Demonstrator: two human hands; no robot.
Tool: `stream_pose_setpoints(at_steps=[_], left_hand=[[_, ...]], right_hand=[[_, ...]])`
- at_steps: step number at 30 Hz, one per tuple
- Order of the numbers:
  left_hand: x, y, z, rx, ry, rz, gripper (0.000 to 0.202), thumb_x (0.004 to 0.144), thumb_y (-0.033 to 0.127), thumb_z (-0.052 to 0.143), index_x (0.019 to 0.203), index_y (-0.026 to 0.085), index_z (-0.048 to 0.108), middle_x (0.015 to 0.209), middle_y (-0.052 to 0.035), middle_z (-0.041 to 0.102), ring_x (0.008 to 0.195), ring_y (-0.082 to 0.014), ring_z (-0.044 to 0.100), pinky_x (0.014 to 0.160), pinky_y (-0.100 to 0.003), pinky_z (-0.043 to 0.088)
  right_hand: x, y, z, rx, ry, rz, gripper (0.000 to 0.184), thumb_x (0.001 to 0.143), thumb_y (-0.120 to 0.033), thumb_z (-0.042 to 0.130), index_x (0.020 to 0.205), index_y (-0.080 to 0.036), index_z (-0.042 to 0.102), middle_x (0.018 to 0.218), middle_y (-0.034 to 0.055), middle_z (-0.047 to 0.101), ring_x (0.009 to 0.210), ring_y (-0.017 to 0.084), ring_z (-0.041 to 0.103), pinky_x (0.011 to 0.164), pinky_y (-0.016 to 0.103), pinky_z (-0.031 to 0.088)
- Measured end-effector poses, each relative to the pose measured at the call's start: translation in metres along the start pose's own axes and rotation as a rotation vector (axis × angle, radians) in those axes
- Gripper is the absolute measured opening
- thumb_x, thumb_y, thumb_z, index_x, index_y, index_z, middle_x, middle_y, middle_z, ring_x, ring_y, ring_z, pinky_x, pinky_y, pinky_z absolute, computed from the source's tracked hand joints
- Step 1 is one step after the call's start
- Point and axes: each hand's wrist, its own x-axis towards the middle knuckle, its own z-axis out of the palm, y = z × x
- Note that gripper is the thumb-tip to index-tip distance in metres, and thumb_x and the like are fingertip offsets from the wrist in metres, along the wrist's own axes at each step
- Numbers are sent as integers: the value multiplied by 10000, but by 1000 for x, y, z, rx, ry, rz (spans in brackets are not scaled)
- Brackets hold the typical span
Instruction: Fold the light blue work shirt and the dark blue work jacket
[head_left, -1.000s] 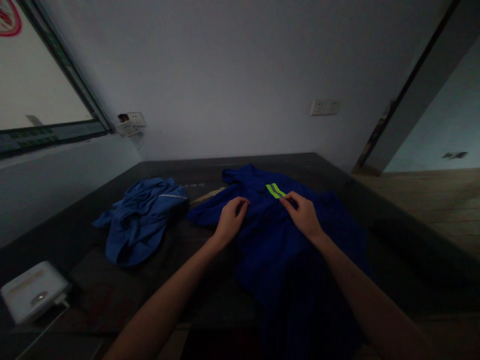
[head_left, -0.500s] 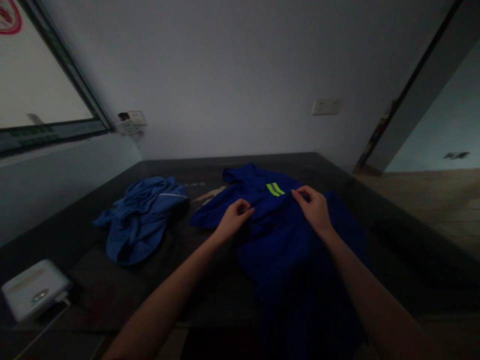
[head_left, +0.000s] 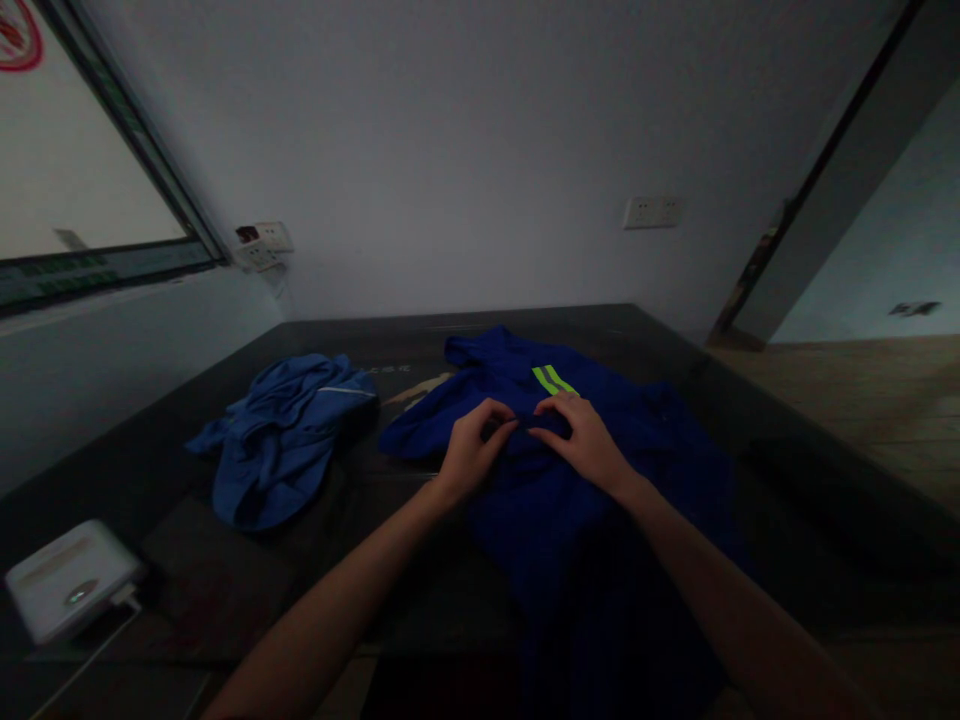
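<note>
A dark blue garment (head_left: 600, 500) with two yellow-green stripes (head_left: 552, 379) lies spread on the dark table (head_left: 187, 470), its lower part hanging over the near edge. My left hand (head_left: 472, 450) pinches a fold of the garment near its middle. My right hand (head_left: 585, 440) sits just to the right, fingers curled and gripping the same fold, a little below the stripes. The two hands are nearly touching.
A lighter blue garment (head_left: 281, 435) lies crumpled on the table's left side. A white box-like device (head_left: 67, 580) with a cable sits at the near left corner. Wall sockets (head_left: 651, 212) are on the back wall, a window is at left, a doorway at right.
My right hand has moved left and toward me, from beside the stripes to the garment's middle. My left hand shifted slightly right, so both hands came together on one fold.
</note>
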Motion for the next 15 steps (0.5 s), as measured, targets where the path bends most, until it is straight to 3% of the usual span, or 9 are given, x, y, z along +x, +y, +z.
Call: stream_pose_setpoints(at_steps=[3, 7, 11, 15], left_hand=[[-3, 5, 0, -12, 4, 58, 53, 846, 236, 557, 843, 183, 568, 895, -37, 645, 869, -158, 601, 804, -273, 465], [-5, 12, 0, -50, 26, 91, 38, 853, 223, 551, 841, 187, 553, 940, -39, 660, 908, -156, 605, 848, -281, 448], [-3, 11, 2, -67, 85, -52, 84, 844, 264, 564, 843, 184, 540, 815, -5, 622, 790, -136, 590, 742, -244, 448], [-2, 6, 5, -122, 90, -177, 141, 866, 320, 530, 838, 186, 493, 647, 52, 492, 601, -90, 483, 582, -195, 372]], right_hand=[[0, 0, -1, 89, -56, 61, 202, 820, -400, 607, 804, -199, 589, 793, 27, 647, 763, 196, 595, 711, 307, 425], [1, -6, -5, 234, -138, 82, 205, 853, -383, 563, 785, -198, 617, 764, 7, 657, 739, 179, 607, 698, 282, 426], [0, -7, -3, 280, -88, 106, 198, 855, -379, 557, 822, -198, 628, 805, 16, 671, 772, 188, 616, 724, 287, 435], [-2, -5, 1, 264, -19, 119, 191, 850, -373, 559, 850, -198, 634, 845, 28, 682, 796, 203, 622, 749, 299, 434]])
